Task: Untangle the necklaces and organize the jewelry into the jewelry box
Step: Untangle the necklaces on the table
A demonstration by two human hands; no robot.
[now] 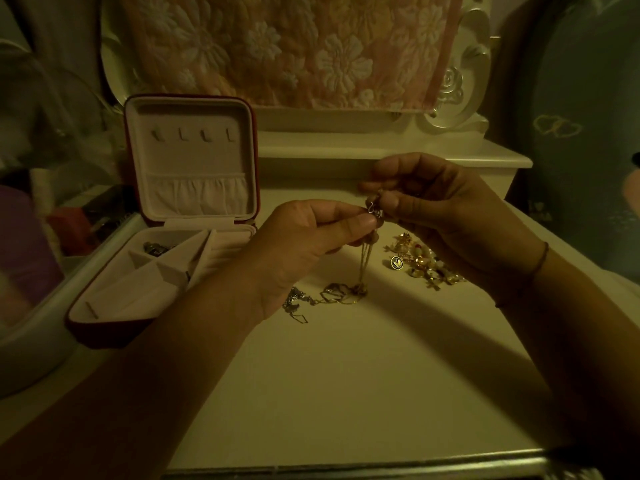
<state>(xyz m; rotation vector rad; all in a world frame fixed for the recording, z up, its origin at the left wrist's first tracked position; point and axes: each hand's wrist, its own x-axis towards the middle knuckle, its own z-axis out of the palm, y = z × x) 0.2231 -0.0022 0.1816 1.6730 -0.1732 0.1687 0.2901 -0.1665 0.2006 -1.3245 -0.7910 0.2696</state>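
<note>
Both forearms reach in from the bottom edge and meet above the middle of the cream-coloured tabletop (346, 393), raised clear of it. The left hand (304, 247) is turned thumb-up, thumb and forefinger pressed together on the top end of a thin gold chain necklace (364, 265), with the other fingers curled under the palm. The right hand (446, 216) faces it from the other side, wrist bent and a thin cord bracelet (540, 261) round it. Its thumb and forefinger pinch the same small knot of metal, and its remaining fingers are folded loosely above. The two pinches are nearly touching.

From that point the necklace hangs straight down, and its lower end lies on the table in a tangled heap of fine gold and silvery chains (332, 296), just below the left wrist. To the right of the hanging chain, under the right hand, sits a small pile of gold jewellery pieces (424, 266), with a round dark pendant (397, 263) at its near-left edge.

Over on the left stands the red square jewellery box (86, 327) with pale lining, open, its lid upright. A row of small hooks (181, 134) shows in the lid above a gathered fabric pocket (197, 199). One dark, silvery piece (156, 249) lies in a rear compartment of the base, though what it is cannot be made out
</note>
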